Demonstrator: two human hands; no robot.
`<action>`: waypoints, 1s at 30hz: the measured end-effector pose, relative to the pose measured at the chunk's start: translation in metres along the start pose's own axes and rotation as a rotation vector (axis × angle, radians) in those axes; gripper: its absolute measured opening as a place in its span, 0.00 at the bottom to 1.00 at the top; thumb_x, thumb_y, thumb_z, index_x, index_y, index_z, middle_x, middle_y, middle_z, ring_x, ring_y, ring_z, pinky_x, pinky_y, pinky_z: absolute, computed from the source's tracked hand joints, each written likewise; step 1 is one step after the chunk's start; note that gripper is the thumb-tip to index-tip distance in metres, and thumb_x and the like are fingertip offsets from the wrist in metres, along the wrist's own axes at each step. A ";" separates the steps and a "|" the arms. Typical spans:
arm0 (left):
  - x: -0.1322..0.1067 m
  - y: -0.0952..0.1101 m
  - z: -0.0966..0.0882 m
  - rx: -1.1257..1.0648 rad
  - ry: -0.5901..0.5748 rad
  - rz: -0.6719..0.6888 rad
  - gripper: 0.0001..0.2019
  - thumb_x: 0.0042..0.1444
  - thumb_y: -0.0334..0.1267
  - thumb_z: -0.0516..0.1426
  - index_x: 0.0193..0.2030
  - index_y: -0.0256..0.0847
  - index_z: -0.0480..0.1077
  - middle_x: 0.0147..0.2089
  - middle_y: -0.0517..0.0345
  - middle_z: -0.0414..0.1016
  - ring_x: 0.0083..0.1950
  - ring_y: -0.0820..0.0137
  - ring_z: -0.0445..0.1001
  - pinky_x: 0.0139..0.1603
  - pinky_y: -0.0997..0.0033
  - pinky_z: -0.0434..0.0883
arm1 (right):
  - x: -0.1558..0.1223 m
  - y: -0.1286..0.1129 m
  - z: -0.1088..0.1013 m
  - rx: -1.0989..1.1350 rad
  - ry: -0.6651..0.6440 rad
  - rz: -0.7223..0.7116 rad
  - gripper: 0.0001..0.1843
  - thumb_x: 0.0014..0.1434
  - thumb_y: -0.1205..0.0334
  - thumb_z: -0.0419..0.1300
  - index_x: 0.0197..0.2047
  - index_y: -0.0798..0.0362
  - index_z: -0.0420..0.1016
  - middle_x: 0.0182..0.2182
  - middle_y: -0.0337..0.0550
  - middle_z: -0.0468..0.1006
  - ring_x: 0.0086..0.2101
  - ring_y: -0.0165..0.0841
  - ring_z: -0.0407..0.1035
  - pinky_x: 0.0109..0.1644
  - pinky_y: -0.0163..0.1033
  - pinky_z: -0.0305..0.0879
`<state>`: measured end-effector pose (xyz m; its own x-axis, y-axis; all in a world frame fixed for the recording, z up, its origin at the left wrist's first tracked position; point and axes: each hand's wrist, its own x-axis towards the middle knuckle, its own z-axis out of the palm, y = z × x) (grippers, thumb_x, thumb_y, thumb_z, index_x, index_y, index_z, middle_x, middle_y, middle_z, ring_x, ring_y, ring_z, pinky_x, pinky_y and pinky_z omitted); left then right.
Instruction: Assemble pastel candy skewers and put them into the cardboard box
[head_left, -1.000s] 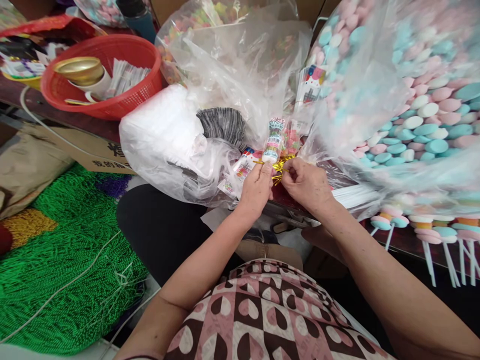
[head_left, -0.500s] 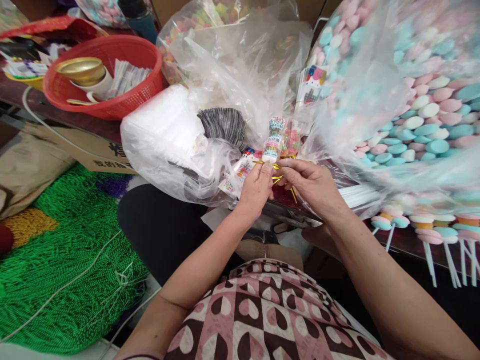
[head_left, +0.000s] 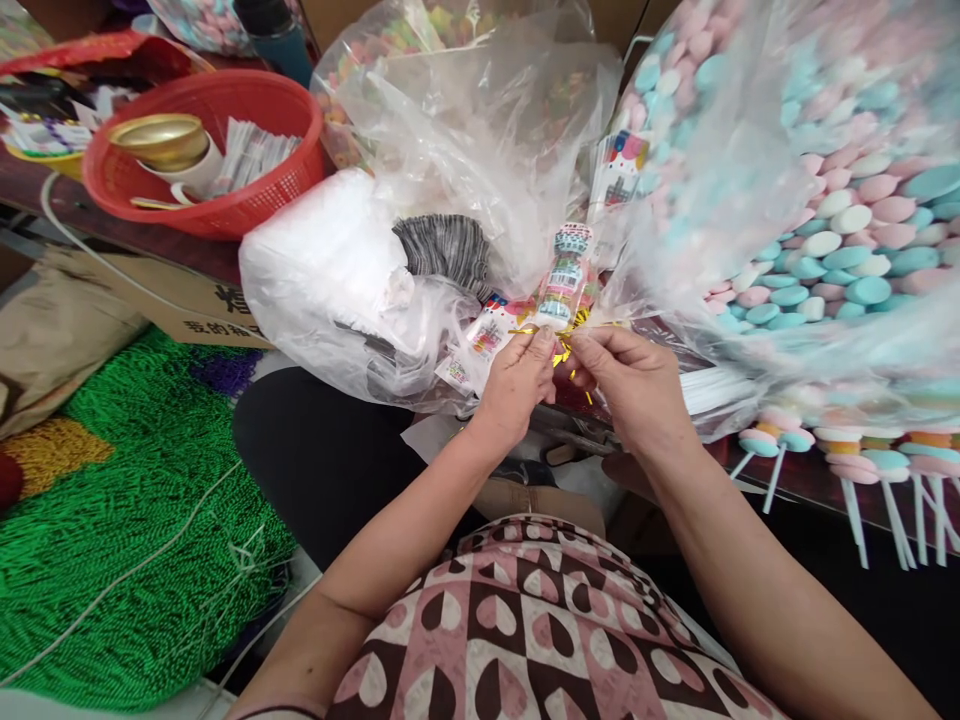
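Observation:
My left hand [head_left: 517,390] is closed in a pinch on the gathered lower end of a small printed candy packet [head_left: 564,280]. The packet points away from me, its top leaning a little right. A thin gold twist tie [head_left: 522,331] crosses that pinched end and sticks out left of my thumb. Close on the right, my right hand [head_left: 641,390] pinches the tie's other side between thumb and forefinger. Several more gold ties [head_left: 564,352] lie between and under the hands. Printed flat bags [head_left: 484,340] rest just left of the packet.
A clear bag of pink, blue and white marshmallows [head_left: 847,250] fills the right side. Marshmallow lollipops [head_left: 855,465] overhang the table edge. White bags [head_left: 322,260] and a grey striped bundle [head_left: 442,250] lie left. Farther left stands a red basket [head_left: 247,205]; green beads [head_left: 135,530] lie below.
The packet's top has swung to the right. My right hand has turned slightly, its fingers drawn closer to the tie, while my left hand has shifted slightly.

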<state>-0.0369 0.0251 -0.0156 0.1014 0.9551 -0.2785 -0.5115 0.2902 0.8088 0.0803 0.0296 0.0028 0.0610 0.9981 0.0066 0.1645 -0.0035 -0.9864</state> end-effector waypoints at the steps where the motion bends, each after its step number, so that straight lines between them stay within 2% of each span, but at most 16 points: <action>1: -0.001 0.001 0.001 -0.030 -0.054 0.005 0.17 0.58 0.52 0.59 0.29 0.40 0.63 0.17 0.73 0.50 0.16 0.82 0.49 0.20 0.78 0.60 | -0.001 0.000 0.000 0.110 0.003 0.068 0.09 0.51 0.54 0.67 0.28 0.50 0.78 0.21 0.36 0.75 0.21 0.28 0.64 0.26 0.35 0.61; 4: -0.006 0.005 0.001 -0.093 -0.196 -0.056 0.18 0.56 0.51 0.60 0.29 0.39 0.64 0.16 0.73 0.50 0.15 0.82 0.49 0.20 0.77 0.62 | -0.002 0.000 -0.002 0.283 0.003 0.167 0.09 0.47 0.55 0.70 0.26 0.51 0.78 0.21 0.36 0.75 0.21 0.26 0.63 0.26 0.35 0.61; 8: -0.012 0.013 -0.003 -0.171 -0.403 -0.183 0.15 0.58 0.47 0.60 0.29 0.37 0.68 0.15 0.74 0.48 0.14 0.82 0.49 0.19 0.78 0.63 | -0.005 -0.004 -0.011 0.335 -0.110 0.169 0.13 0.45 0.53 0.73 0.22 0.50 0.76 0.20 0.36 0.75 0.23 0.28 0.67 0.32 0.37 0.67; 11: -0.018 0.018 -0.003 -0.211 -0.566 -0.321 0.14 0.57 0.45 0.59 0.28 0.37 0.69 0.14 0.74 0.46 0.12 0.82 0.49 0.18 0.77 0.64 | -0.006 -0.008 -0.022 0.376 -0.269 0.181 0.14 0.43 0.52 0.74 0.32 0.47 0.80 0.32 0.38 0.81 0.36 0.36 0.75 0.46 0.43 0.72; 13: -0.021 0.019 -0.001 -0.229 -0.676 -0.424 0.15 0.57 0.45 0.60 0.27 0.36 0.69 0.13 0.74 0.46 0.12 0.81 0.49 0.18 0.76 0.66 | -0.007 -0.007 -0.030 0.397 -0.401 0.194 0.24 0.41 0.49 0.75 0.43 0.43 0.81 0.45 0.41 0.82 0.47 0.41 0.75 0.54 0.48 0.71; 15: -0.024 0.017 0.000 -0.259 -0.765 -0.520 0.15 0.56 0.46 0.60 0.26 0.36 0.69 0.13 0.74 0.45 0.11 0.81 0.49 0.17 0.75 0.66 | -0.008 -0.004 -0.036 0.402 -0.519 0.218 0.31 0.39 0.46 0.75 0.48 0.41 0.80 0.51 0.42 0.80 0.51 0.45 0.73 0.55 0.51 0.71; 16: -0.025 0.015 0.001 -0.278 -0.791 -0.562 0.15 0.56 0.46 0.60 0.26 0.37 0.69 0.13 0.74 0.45 0.11 0.80 0.49 0.17 0.74 0.66 | -0.008 -0.001 -0.039 0.401 -0.559 0.228 0.30 0.38 0.45 0.75 0.47 0.42 0.81 0.51 0.43 0.80 0.50 0.47 0.73 0.54 0.52 0.71; 19: -0.026 0.011 0.002 -0.347 -0.774 -0.607 0.14 0.58 0.43 0.58 0.26 0.37 0.69 0.12 0.73 0.46 0.11 0.80 0.49 0.17 0.75 0.66 | -0.008 0.007 -0.042 0.418 -0.548 0.241 0.21 0.38 0.47 0.76 0.37 0.44 0.84 0.41 0.43 0.83 0.43 0.45 0.77 0.51 0.51 0.73; 23: -0.027 0.009 0.005 -0.371 -0.648 -0.530 0.15 0.63 0.41 0.53 0.27 0.37 0.68 0.12 0.73 0.46 0.11 0.80 0.47 0.16 0.77 0.63 | -0.007 0.009 -0.038 0.413 -0.356 0.249 0.17 0.36 0.50 0.77 0.31 0.45 0.83 0.31 0.39 0.83 0.33 0.38 0.76 0.46 0.48 0.73; 27: -0.025 0.007 0.010 -0.330 -0.435 -0.395 0.16 0.63 0.46 0.54 0.28 0.38 0.65 0.13 0.73 0.47 0.12 0.81 0.46 0.17 0.79 0.61 | -0.009 0.014 -0.026 0.271 -0.071 0.096 0.12 0.42 0.54 0.74 0.24 0.48 0.78 0.24 0.34 0.78 0.26 0.31 0.70 0.38 0.40 0.70; 30: -0.020 0.002 0.012 -0.254 -0.296 -0.248 0.18 0.58 0.51 0.59 0.29 0.39 0.63 0.14 0.75 0.47 0.13 0.82 0.47 0.18 0.79 0.61 | -0.014 0.021 -0.018 0.104 0.061 -0.021 0.07 0.50 0.57 0.70 0.26 0.49 0.78 0.25 0.34 0.77 0.28 0.29 0.68 0.38 0.38 0.67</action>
<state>-0.0300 0.0070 -0.0025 0.4676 0.8456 -0.2575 -0.6303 0.5232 0.5736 0.1011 0.0144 -0.0153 0.1188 0.9923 0.0341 0.0632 0.0267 -0.9976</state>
